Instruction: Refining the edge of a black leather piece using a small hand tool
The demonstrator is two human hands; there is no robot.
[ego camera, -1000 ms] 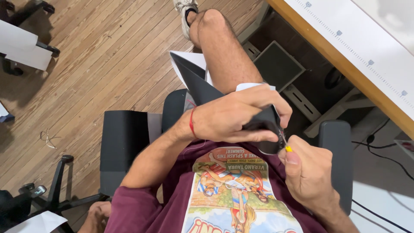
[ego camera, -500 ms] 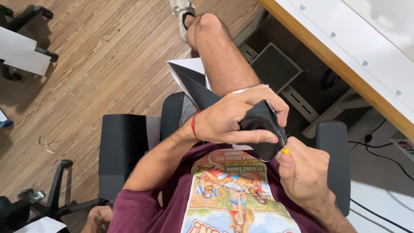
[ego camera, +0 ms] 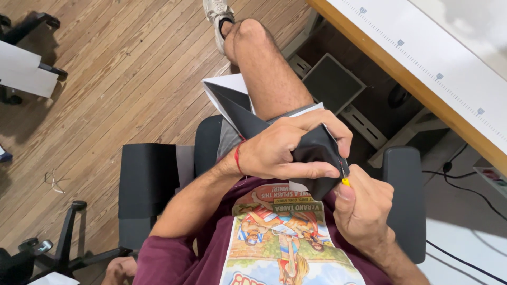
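The left hand [ego camera: 288,150] grips folded black fabric [ego camera: 314,153]; the right hand [ego camera: 364,208] pinches a yellow-tipped tool [ego camera: 345,179].

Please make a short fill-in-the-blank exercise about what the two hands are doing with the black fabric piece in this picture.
1. The left hand grips a folded piece of ____ fabric.
2. The right hand pinches a small tool with a ____ tip.
3. A thin ____ band circles the left wrist.
4. The person sits on a black ____.

Missing words: black; yellow; red; chair
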